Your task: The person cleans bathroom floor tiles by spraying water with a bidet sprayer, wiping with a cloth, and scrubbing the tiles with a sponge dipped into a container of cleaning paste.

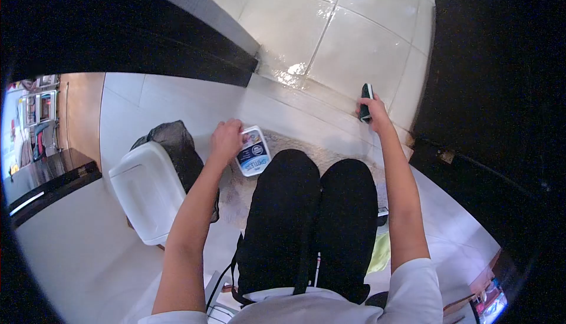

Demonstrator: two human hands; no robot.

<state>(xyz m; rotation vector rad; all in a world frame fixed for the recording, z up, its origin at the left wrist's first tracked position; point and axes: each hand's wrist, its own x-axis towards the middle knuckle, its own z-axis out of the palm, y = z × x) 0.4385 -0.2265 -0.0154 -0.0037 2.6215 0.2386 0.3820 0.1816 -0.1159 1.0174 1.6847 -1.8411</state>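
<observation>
My right hand (379, 115) clasped a dark sponge (366, 102) beside the glossy tiles (365, 47); my left hand (227, 139), well apart, touched a labelled tub (254, 152), its grip unclear. A flat sponge face probably served best.

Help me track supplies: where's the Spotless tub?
In the head view, the Spotless tub is at the left hand, left of the knees and right of the white container.

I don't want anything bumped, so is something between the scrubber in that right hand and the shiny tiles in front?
Nothing visible. The right hand holds the scrubber near the close edge of the shiny tiles; dark panels stand off to either side.
</observation>
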